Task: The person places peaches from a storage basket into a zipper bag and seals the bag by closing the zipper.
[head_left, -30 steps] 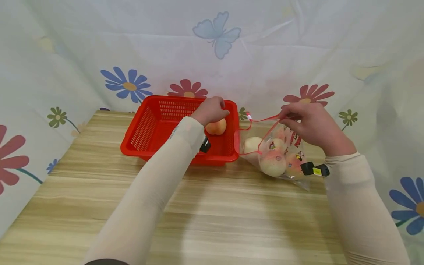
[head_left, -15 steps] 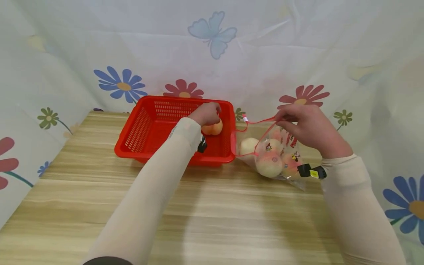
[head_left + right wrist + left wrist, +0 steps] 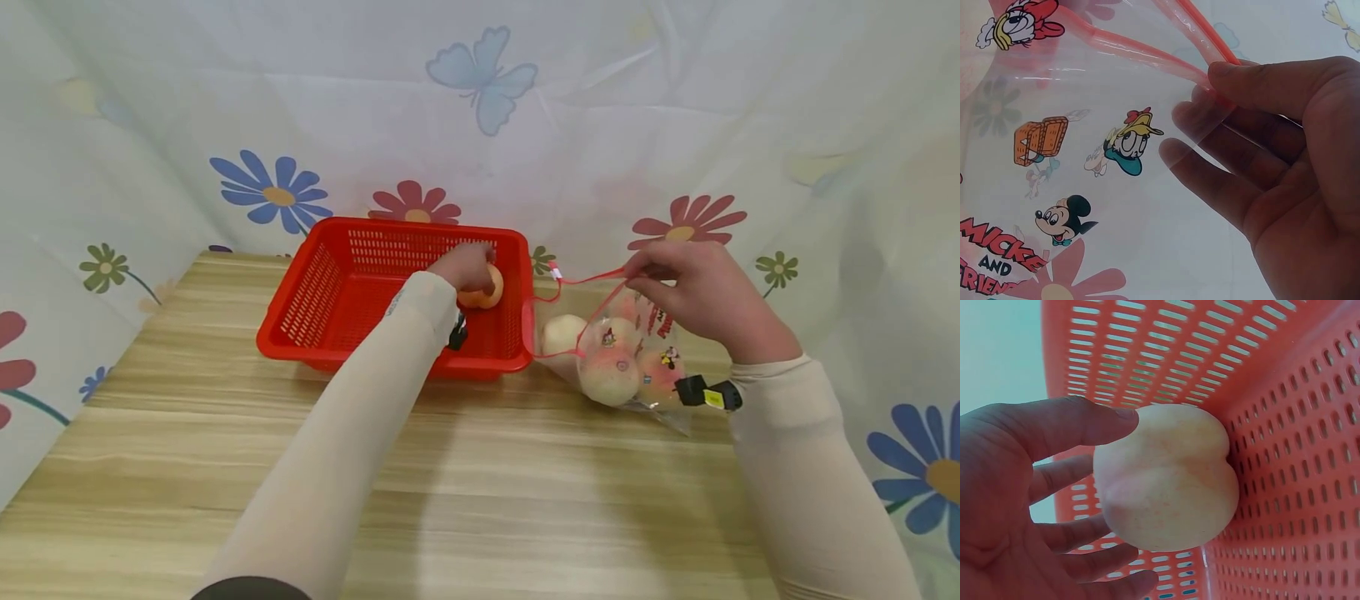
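Fingers [image 3: 1079, 425] of the left hand [image 3: 467, 265] curl loosely around a peach [image 3: 1166, 478] low inside the red basket [image 3: 315, 292], against its far right wall. It looks soft and easily bruised, best cupped around its sides. The right hand [image 3: 701, 292] pinches the red rim of the clear plastic bag [image 3: 637, 350] on the tabletop [image 3: 525, 483].

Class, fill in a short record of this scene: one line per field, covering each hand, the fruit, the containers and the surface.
Left hand: holds a peach low inside the red basket, near its right wall
Right hand: pinches the red-edged rim of the clear cartoon-print bag, holding it open
Bag contents: several peaches
Bag position: just right of the basket
Surface: wooden table
Backdrop: floral cloth
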Demonstrator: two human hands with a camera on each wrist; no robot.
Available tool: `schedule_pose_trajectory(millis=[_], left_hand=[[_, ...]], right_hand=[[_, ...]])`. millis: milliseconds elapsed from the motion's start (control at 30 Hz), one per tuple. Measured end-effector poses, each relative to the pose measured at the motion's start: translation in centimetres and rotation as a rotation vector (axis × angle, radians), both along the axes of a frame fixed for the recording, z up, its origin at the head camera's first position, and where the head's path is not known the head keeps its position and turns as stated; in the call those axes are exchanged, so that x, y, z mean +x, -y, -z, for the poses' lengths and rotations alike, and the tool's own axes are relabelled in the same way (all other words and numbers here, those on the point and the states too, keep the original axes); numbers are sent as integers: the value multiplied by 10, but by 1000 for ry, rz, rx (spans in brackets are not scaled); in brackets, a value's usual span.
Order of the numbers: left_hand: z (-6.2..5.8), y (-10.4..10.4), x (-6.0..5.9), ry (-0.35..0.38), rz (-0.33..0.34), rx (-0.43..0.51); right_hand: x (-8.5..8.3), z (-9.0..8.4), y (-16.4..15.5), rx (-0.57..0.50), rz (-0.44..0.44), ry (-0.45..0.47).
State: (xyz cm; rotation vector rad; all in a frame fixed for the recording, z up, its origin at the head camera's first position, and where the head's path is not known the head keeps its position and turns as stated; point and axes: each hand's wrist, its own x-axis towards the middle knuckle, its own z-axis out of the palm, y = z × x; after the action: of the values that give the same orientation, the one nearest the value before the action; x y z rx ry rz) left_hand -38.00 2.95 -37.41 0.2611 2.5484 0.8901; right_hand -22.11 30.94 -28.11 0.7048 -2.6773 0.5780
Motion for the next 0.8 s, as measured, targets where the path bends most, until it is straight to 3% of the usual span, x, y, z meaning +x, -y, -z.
schedule_pose_trajectory(millis=[367,800], left_hand=[[8,1,2,24,-33,4],[-2,-2,10,58,-70,1]], right_hand=[[2,-1,2,-3,-11,-7],[-2,1,-1,-11,-14,-22]])
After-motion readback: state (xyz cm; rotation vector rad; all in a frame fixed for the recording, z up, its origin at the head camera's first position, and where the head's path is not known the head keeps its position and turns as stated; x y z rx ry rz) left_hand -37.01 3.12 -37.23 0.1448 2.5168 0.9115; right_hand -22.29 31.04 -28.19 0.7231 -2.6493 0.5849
